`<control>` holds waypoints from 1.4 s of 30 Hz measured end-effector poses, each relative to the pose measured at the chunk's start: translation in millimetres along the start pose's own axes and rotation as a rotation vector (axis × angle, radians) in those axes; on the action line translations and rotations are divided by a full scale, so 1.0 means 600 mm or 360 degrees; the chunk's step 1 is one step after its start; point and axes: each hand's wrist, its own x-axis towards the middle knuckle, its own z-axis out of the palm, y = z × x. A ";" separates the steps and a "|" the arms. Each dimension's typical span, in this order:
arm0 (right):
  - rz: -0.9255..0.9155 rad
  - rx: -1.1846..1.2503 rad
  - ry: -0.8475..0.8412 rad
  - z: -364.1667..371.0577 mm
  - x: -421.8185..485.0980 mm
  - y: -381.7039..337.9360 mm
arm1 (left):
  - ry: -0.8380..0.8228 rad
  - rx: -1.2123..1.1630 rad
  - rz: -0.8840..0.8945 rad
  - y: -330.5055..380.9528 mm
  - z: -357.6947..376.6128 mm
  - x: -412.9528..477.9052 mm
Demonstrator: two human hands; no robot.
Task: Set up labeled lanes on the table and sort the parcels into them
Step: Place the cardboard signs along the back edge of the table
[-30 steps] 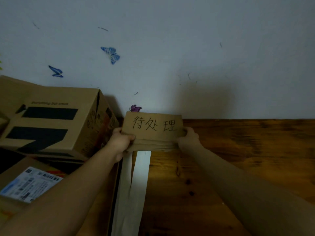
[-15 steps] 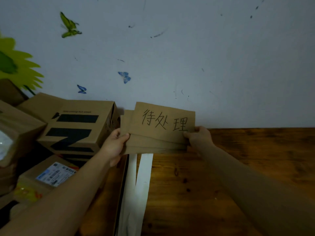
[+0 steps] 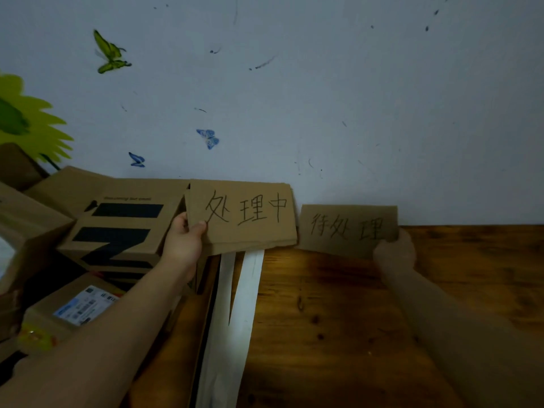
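My left hand (image 3: 184, 242) grips a small stack of brown cardboard label cards (image 3: 244, 216); the front one reads 处理中. My right hand (image 3: 394, 251) pinches the lower right corner of a single cardboard label card (image 3: 347, 229) reading 待处理, held upright against the wall at the back of the wooden table (image 3: 338, 319). Two white paper strips (image 3: 235, 307) lie on the table under the stack, running toward me. Cardboard parcels are piled at the left: a large box with black stripes (image 3: 117, 228) and a smaller parcel with a shipping label (image 3: 79, 307).
A white wall with butterfly stickers (image 3: 209, 138) and a green flower decal (image 3: 26, 125) backs the table. More boxes (image 3: 26, 222) crowd the far left. A dark gap (image 3: 209, 328) runs along the table's left edge beside the parcels.
My right hand has pulled the 待处理 card off the stack and carried it to the right. The 处理中 card now shows on the stack in my left hand.
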 end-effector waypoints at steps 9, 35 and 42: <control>-0.0433 -0.0950 -0.0492 0.099 0.002 0.049 | 0.0137 0.0012 -0.0069 -0.008 0.017 0.037; -0.0266 0.0214 -0.0714 -0.064 -0.157 -0.064 | -0.0372 -0.0144 -0.0087 0.012 0.028 -0.139; -0.0240 0.0202 -0.0535 -0.159 -0.122 -0.030 | -0.0311 -0.0109 -0.0087 -0.002 0.084 -0.178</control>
